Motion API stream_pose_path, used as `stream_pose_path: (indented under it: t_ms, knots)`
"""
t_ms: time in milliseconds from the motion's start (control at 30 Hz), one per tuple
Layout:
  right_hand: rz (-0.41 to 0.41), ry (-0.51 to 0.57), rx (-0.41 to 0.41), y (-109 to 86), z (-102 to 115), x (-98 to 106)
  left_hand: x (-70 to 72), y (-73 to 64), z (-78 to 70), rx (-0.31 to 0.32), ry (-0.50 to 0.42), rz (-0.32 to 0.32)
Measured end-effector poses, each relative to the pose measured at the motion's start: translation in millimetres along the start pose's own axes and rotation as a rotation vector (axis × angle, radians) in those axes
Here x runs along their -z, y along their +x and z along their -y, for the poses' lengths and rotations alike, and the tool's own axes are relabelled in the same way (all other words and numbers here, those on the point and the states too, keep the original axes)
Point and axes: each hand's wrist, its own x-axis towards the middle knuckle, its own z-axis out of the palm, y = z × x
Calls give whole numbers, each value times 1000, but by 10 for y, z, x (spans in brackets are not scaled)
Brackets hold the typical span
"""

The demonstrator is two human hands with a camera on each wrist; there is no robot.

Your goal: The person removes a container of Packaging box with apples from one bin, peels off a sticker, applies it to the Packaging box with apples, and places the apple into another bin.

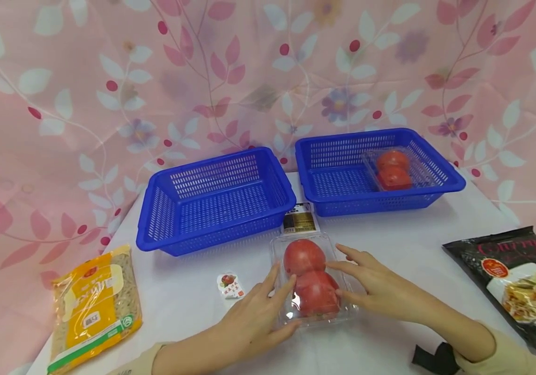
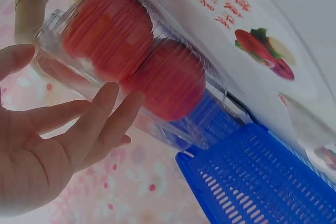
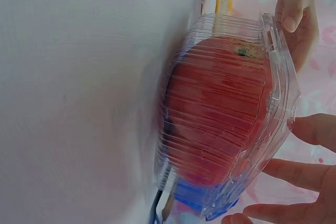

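A clear plastic clamshell box with two red tomatoes inside lies on the white table, its lid closed over them. At its left side is my left hand, fingers extended over the lid's edge. My right hand reaches in from the other side, fingers spread, with fingertips right at the lid. In the right wrist view, the fingertips of that hand meet the box's rim. The left wrist view has the left fingers loosely straight beside the box, not wrapped round it.
Behind stand two blue plastic baskets; the right one holds another box of tomatoes. A fruit-picture sticker and a black-and-gold label lie near the box. A yellow food bag is left, a black noodle packet right.
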Motion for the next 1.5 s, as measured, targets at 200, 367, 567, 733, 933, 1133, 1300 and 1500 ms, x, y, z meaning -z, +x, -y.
stream_pose_path:
  t_ms: [200,367,567,733,933,1133,1300,1500]
  knots:
    - [-75,-78,72,14,23,-25,39,-95,50,37,93,-26]
    - [-123,-130,128,45,73,-51,58,-189,115,57,105,10]
    - [-167,-152,197,111,107,-90,47,-252,286,163,22,139]
    - [-165,-132,280,161,173,-122,10,-241,582,304,4,181]
    - [-153,-111,371,206,275,-136,21,-261,890,439,-18,195]
    - [-174,-125,480,247,361,-190,38,-263,973,449,-93,259]
    - [-148,-137,531,278,432,-250,18,-259,968,438,-105,278]
    - [-132,-135,544,284,471,-298,3,-291,945,391,-104,229]
